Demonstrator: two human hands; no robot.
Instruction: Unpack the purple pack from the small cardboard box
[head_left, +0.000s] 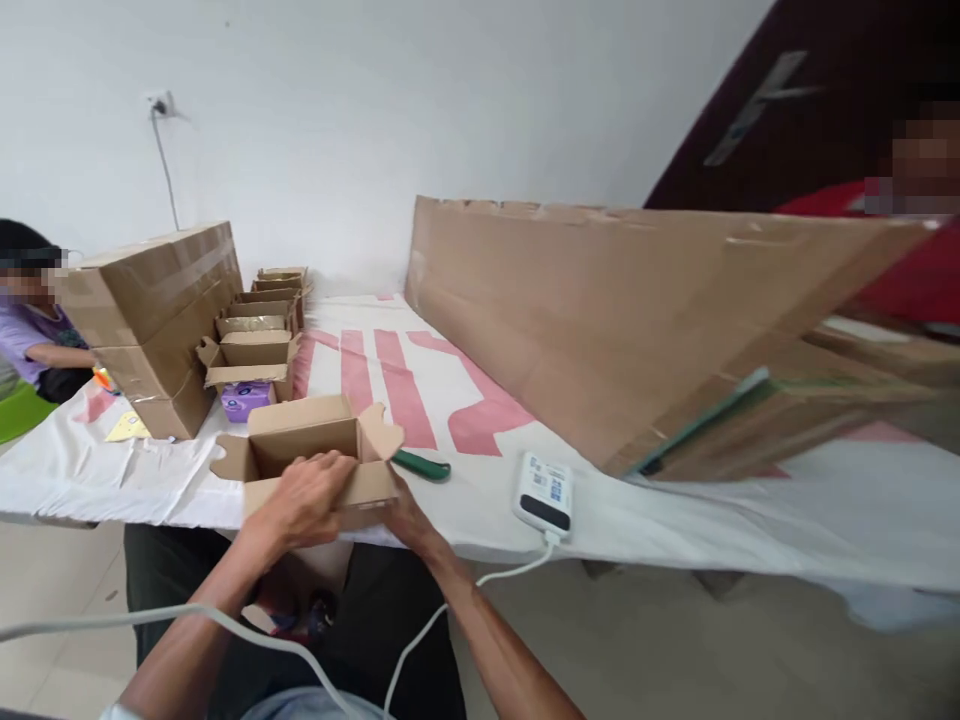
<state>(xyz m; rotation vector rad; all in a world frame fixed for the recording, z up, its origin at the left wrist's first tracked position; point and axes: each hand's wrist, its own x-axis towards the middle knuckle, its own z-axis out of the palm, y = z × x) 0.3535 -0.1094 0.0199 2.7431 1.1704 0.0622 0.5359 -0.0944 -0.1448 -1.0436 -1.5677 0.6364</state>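
Observation:
A small open cardboard box [300, 412] sits at the table's near edge, its end flaps spread outward. My left hand [309, 500] is closed over its front wall, fingers reaching over the top edge. At the box's lower right corner, my right hand [409, 512] grips the side, and part of its fingers are hidden behind the cardboard. Just right of the box lies a green-handled tool [421, 465], its other end hidden by the box. A purple printed pack [246, 400] sits behind the box, against another open carton [251, 365].
Taped cartons [161, 330] are stacked at the left, beside a row of open boxes [262, 310]. A large cardboard panel [600, 310] stands at the right. A white device [544, 492] trails a cable [517, 570]. People sit at the left [34, 320] and right [900, 260].

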